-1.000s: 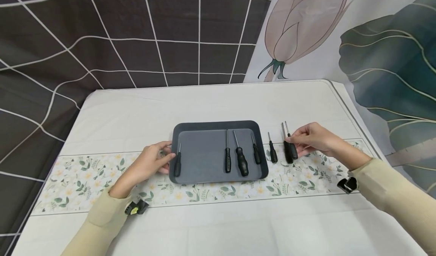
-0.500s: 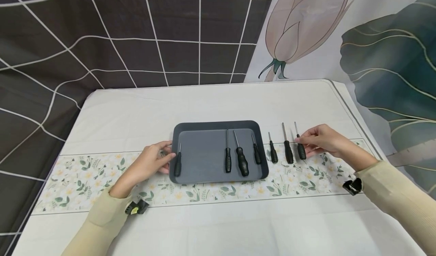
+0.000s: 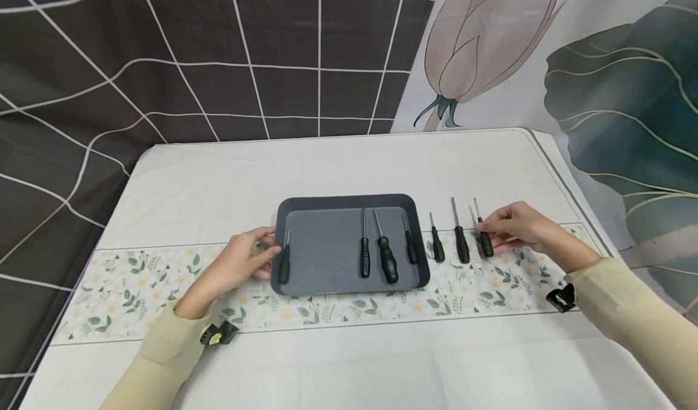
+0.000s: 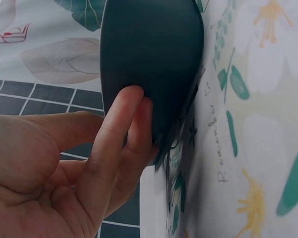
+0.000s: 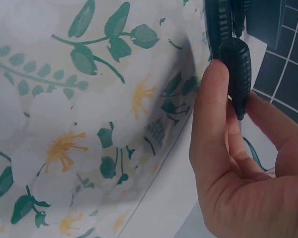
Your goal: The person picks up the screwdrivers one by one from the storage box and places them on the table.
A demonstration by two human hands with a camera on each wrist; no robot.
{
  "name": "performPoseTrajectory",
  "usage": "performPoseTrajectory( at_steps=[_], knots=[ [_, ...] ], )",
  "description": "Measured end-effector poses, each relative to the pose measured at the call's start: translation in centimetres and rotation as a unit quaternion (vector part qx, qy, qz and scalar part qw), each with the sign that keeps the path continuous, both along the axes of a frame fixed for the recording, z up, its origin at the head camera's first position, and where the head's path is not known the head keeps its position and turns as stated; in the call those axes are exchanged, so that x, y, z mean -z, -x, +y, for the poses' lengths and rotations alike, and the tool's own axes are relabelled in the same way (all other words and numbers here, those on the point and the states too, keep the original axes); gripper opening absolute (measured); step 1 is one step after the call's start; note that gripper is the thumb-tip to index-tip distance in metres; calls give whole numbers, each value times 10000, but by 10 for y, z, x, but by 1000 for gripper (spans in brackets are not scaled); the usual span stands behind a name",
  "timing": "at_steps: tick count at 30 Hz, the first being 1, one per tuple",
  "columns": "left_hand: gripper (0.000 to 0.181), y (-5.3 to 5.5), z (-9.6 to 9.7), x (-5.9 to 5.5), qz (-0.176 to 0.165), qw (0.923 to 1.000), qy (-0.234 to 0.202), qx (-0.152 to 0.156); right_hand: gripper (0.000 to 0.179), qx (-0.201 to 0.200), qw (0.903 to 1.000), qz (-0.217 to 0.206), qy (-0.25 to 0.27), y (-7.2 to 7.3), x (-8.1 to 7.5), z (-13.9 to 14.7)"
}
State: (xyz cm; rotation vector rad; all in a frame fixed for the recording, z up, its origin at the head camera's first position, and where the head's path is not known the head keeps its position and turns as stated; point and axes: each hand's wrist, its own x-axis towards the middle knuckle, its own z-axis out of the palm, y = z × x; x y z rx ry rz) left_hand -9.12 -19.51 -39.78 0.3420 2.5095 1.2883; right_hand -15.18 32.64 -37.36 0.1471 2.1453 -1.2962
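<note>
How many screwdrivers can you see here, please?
7: one screwdriver at the left end of the tray, three screwdrivers toward its right end, two screwdrivers on the cloth beside it, and one held screwdriver in the right hand.

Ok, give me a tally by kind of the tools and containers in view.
Screwdrivers: 7 (4 in the tray, 2 on the tablecloth, 1 in the right hand)
Trays: 1
Total: 8

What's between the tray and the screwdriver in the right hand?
A shorter screwdriver nearer the tray, then a longer screwdriver nearer the held screwdriver, both on the tablecloth. Shows in the head view.
</note>
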Motion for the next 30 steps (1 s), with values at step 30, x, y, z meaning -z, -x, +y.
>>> performPoseTrajectory(
  at_steps=[30],
  knots=[
    [53,0,-1,-1,-101,9999,-85,-11,20,-15,9997,244,-31,11,13,-3]
  ],
)
